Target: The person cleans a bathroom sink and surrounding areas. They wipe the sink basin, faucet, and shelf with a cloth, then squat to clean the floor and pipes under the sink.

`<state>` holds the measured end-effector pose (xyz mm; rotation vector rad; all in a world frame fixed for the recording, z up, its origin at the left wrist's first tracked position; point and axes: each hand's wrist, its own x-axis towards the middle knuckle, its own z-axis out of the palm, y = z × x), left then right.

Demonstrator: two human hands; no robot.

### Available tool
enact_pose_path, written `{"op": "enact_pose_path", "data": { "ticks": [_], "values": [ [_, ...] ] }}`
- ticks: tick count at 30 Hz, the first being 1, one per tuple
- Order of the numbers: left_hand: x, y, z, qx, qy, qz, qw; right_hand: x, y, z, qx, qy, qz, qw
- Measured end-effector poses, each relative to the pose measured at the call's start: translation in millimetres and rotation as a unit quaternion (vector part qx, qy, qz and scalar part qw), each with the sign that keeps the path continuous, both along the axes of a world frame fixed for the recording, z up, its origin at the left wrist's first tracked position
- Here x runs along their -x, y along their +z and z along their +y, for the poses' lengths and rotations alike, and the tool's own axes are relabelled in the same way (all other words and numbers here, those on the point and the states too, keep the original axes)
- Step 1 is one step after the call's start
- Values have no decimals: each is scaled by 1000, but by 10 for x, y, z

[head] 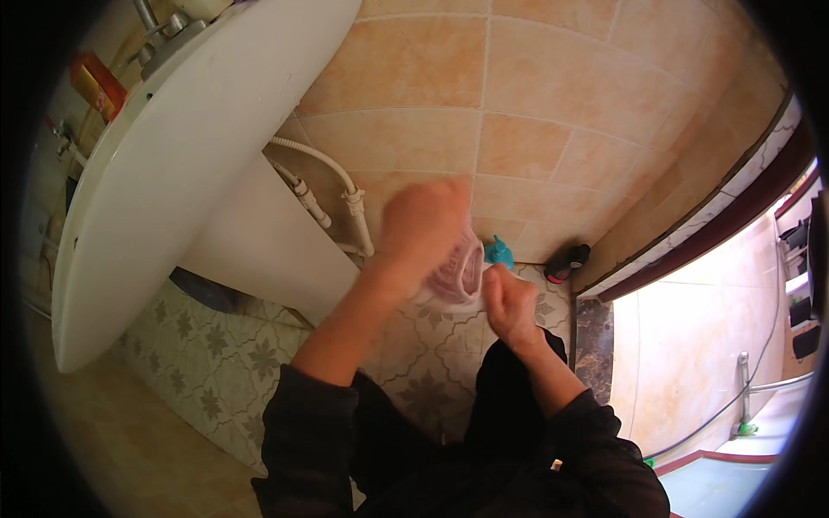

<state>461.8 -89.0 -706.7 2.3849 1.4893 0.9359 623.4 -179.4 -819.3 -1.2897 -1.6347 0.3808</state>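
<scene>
Between my two fists hangs a bunched piece of pale pink and white cloth, blurred by motion. My left hand grips its upper left part and is itself blurred. Lower down on the right, my right hand is closed around the cloth's other side. The cloth's folds form a loose loop facing me; what kind of garment or towel it is, I cannot tell. Both hands are held over the patterned tile floor, in front of the tiled wall.
To the left stands a white pedestal washbasin with a metal tap and white hoses beneath. A teal pump bottle and a black bottle stand at the wall's foot. On the right, a dark stone threshold borders a bright doorway.
</scene>
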Motion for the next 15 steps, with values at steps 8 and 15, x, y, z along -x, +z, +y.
{"op": "enact_pose_path", "data": {
  "ticks": [8, 15],
  "values": [
    [540, 606, -571, 129, -49, -657, 741, -165, 27, 94, 35, -29, 135, 990],
    [280, -367, -539, 166, 41, -192, 966, -22, 111, -57, 29, -12, 18, 999]
  ]
}}
